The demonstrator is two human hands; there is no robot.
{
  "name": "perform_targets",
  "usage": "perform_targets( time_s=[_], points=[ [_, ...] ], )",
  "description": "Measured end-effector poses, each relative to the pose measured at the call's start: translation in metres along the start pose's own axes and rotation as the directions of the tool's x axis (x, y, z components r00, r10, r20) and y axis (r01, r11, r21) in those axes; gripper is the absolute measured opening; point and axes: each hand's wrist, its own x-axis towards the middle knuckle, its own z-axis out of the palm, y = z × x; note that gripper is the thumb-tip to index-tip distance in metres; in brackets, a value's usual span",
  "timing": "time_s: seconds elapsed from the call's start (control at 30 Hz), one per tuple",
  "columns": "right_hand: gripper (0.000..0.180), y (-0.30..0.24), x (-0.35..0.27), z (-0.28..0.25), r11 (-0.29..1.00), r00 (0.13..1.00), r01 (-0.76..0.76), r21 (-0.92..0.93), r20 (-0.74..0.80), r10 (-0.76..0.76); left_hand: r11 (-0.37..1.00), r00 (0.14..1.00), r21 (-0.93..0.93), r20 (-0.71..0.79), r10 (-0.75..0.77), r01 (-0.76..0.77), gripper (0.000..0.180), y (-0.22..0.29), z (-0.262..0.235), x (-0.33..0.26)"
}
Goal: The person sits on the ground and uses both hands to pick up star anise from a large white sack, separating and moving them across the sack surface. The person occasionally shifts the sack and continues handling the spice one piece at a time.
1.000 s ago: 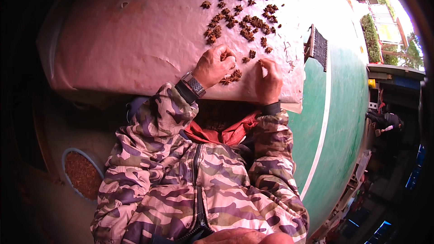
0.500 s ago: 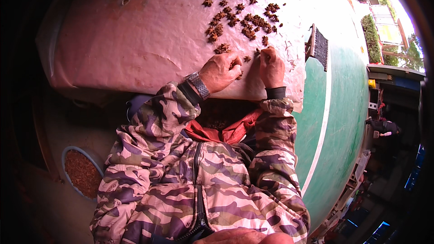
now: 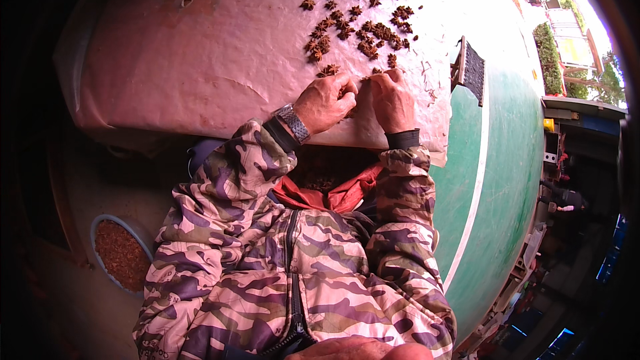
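Note:
Brown star-shaped dried pods (image 3: 363,27) lie scattered over a pale pink sheet (image 3: 200,60), and a thicker heap runs along its far edge. My left hand (image 3: 325,103), with a metal watch on the wrist, rests near the sheet's near edge, fingers curled around a few pods. My right hand (image 3: 393,99) lies right beside it. Its fingers are bent and the tips touch loose pods; whether it holds any is hidden. Below the hands, between my camouflage sleeves, an open red bag (image 3: 333,190) holds more pods.
A round bowl of brown material (image 3: 120,253) sits at lower left. A black mesh piece (image 3: 473,70) stands at the sheet's right edge. Green floor with a white line (image 3: 477,180) runs along the right, with machinery beyond it.
Both hands have moved away from the sheet's near edge, further onto it toward the scattered pods, and have come closer together.

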Motion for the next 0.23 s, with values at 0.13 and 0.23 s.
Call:
perform_targets(
  time_s=[0.13, 0.23],
  points=[
    [0.014, 0.0090, 0.0013, 0.0036, 0.997, 0.997, -0.074, 0.005, 0.021, 0.074, 0.999, 1.000, 0.033, -0.017, 0.009, -0.008, 0.015, -0.0013, -0.0002, -0.0009],
    [0.020, 0.0115, 0.0015, 0.0021, 0.973, 0.970, -0.224, 0.048, 0.104, 0.218, 0.999, 1.000, 0.034, -0.016, 0.027, -0.026, 0.015, -0.0019, -0.0004, -0.0003]
  ],
)
